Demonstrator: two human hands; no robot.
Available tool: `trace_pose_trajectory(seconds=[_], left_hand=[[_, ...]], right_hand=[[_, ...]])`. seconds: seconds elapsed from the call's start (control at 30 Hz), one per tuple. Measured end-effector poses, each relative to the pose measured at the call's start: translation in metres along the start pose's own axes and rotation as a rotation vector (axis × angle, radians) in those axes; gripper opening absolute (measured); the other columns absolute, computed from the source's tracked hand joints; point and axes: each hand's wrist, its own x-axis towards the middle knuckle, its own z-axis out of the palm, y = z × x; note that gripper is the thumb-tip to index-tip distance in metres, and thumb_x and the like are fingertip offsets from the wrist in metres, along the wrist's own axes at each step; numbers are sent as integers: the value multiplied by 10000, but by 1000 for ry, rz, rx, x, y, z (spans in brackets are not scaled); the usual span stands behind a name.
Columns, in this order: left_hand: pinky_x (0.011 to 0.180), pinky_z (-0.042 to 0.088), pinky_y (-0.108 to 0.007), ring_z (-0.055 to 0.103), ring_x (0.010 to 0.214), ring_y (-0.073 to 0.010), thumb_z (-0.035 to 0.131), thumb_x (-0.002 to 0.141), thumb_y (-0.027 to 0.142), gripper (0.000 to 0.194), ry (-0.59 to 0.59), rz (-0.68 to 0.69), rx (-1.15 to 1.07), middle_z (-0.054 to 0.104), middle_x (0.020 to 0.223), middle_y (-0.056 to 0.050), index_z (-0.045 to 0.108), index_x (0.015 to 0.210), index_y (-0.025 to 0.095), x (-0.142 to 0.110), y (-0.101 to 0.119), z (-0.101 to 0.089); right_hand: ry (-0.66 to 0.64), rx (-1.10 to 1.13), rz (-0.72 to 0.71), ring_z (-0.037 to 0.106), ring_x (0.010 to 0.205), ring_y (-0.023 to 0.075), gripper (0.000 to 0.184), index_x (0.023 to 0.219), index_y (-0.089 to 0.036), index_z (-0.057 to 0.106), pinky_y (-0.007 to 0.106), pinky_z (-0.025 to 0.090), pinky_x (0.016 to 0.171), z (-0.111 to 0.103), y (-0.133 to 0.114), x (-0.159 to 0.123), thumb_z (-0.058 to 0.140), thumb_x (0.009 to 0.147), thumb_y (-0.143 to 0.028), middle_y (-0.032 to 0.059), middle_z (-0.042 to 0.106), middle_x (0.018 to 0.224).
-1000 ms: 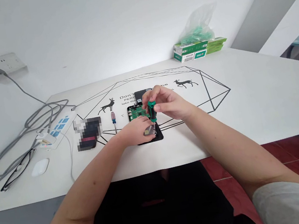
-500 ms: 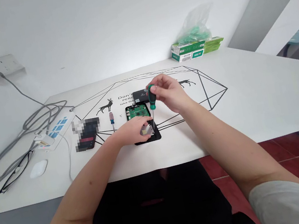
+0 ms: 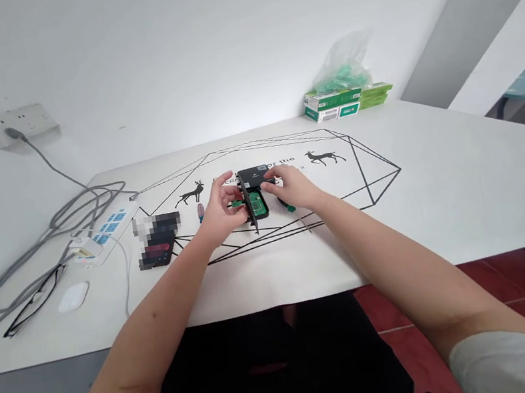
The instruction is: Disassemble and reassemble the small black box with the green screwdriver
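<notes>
My left hand (image 3: 220,216) grips a thin black panel (image 3: 251,212), which stands on edge with its narrow side towards me. Behind and beside that panel is a black case with a green circuit board (image 3: 258,204), partly hidden by the panel and my fingers. At the case's far side is a flat black cover (image 3: 253,177) with a small label. My right hand (image 3: 292,187) has its fingers bent around the cover's right edge. Just below that hand, a green-and-black screwdriver (image 3: 289,206) lies on the table, its handle partly covered.
A second screwdriver (image 3: 201,211) is partly hidden behind my left hand. Left of it are a dark phone (image 3: 161,241), a power strip (image 3: 107,234) with cables, glasses (image 3: 34,301) and a white mouse-shaped item (image 3: 73,297). Green-white boxes (image 3: 332,103) stand by the wall.
My right hand has put the green screwdriver down on the table and moved to the black cover. My left hand has lifted the black panel from lying flat to standing on edge.
</notes>
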Motion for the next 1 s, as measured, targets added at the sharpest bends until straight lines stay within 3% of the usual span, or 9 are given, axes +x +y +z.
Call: trace_pose_trajectory(seconds=[0.03,0.1,0.2,0.27,0.37,0.47,0.6,0.73,1.0], left_hand=[[970,608,-403,673,1259,-258,714,839,394,932,24,6,25,643,1334,-102,261,1651,330,1,-2,0],[981,606,-403,664,1302,-268,681,894,403,920,57,25,92,624,1418,-114,211,1682,346,3,-4,-1],[1010,598,-417,667,1303,-267,659,949,343,886,69,44,133,608,1481,-129,183,1696,345,4,-4,-2],[1020,595,-410,671,1299,-253,642,945,286,862,65,34,118,617,1467,-130,202,1686,325,4,-5,-6],[1061,583,-420,614,1397,-274,659,878,257,793,6,29,177,600,1496,-128,363,1613,298,6,-7,-17],[1216,476,-546,484,1516,-350,747,798,279,758,-68,13,466,557,1560,-131,537,1526,283,8,-16,-32],[1289,375,-611,454,1505,-385,807,781,411,797,-174,-58,653,579,1522,-128,582,1531,264,10,-27,-45],[1277,381,-602,428,1516,-394,780,818,542,814,-241,-105,692,583,1560,-134,583,1550,246,10,-27,-48],[1220,420,-596,504,1422,-397,741,856,593,685,-268,-105,806,654,1480,-139,684,1432,227,10,-24,-47]], right_hand=[[-65,143,-85,656,1361,375,443,1180,-211,702,627,465,1228,2,-3,-2,678,975,-603,175,740,1364],[-256,386,-220,609,1459,372,745,1401,-243,627,625,460,1244,7,-9,-7,723,889,-776,173,665,1530],[-432,480,-295,547,1535,389,1069,1565,-297,511,622,463,1248,16,-15,-13,960,684,-703,177,528,1692],[-432,473,-302,561,1518,380,1055,1584,-298,505,618,475,1241,21,-15,-13,984,699,-616,171,533,1686],[-320,360,-293,566,1509,381,965,1554,-278,572,630,422,1290,22,-8,-6,975,710,-516,151,587,1632],[-245,119,-299,461,1592,437,903,1436,-228,702,653,326,1349,20,2,6,1001,601,-400,174,608,1599],[-339,-30,-296,458,1585,460,863,1412,-224,742,680,333,1344,20,8,20,988,605,-400,170,620,1598],[-391,-74,-283,469,1579,469,851,1443,-232,735,703,345,1330,23,10,27,980,652,-428,164,608,1631],[-504,-81,-288,409,1667,432,781,1456,-239,738,651,309,1373,20,17,28,940,757,-523,177,564,1697]])
